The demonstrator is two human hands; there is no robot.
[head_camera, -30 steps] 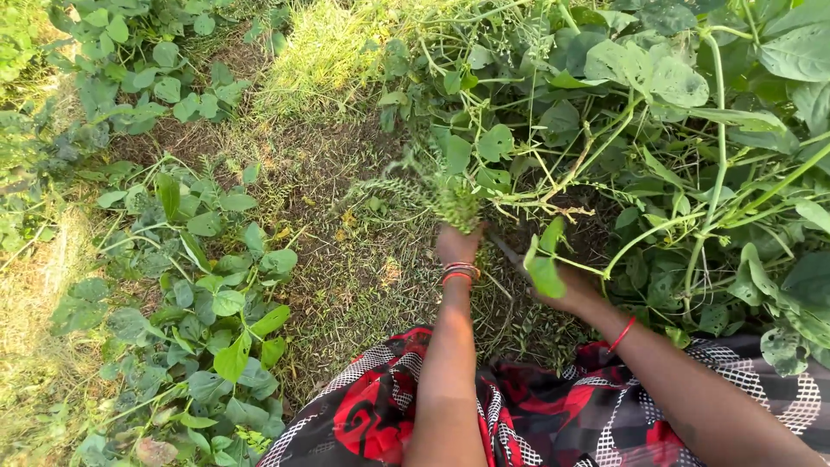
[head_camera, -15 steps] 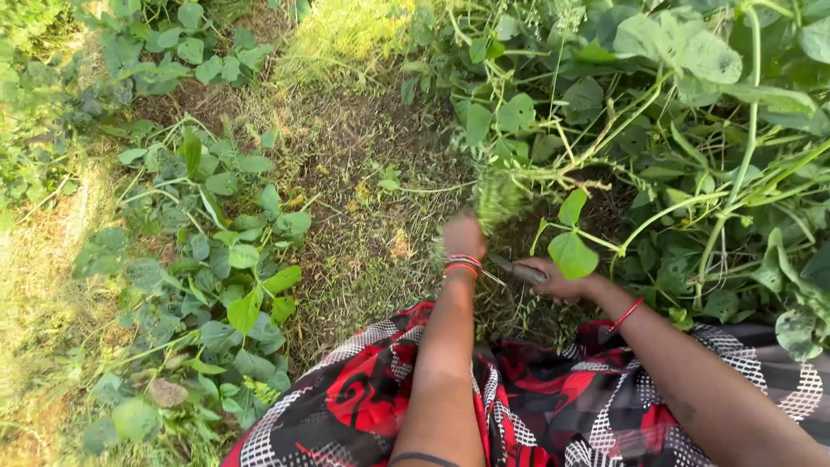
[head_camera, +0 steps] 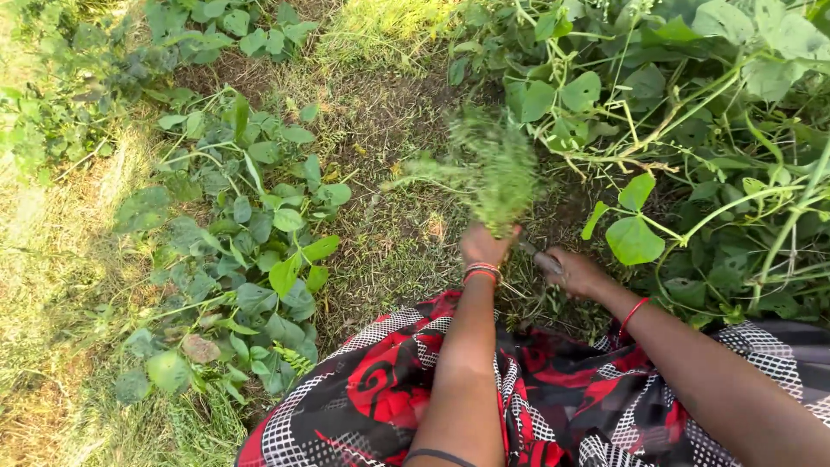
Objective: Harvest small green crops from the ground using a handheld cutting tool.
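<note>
1. Just below frame centre, left hand [head_camera: 484, 246] fisted around a bunch of fine green weeds [head_camera: 493, 169], lifted and blurred above the knuckles.
2. Left forearm rises straight from the bottom edge; red bangles [head_camera: 481, 273] at the wrist.
3. Right hand [head_camera: 577, 272], just beside it, closed on a small grey-handled tool [head_camera: 540, 258], low by the soil; red thread [head_camera: 631, 313] on the wrist.
4. Red, black and white checked cloth [head_camera: 380, 389] across the lap, bottom of frame.
5. Broad-leaved vines [head_camera: 692, 130] fill the upper right.
6. Half a second earlier the bunch stood lower, among the stems; now it is raised clear.
</note>
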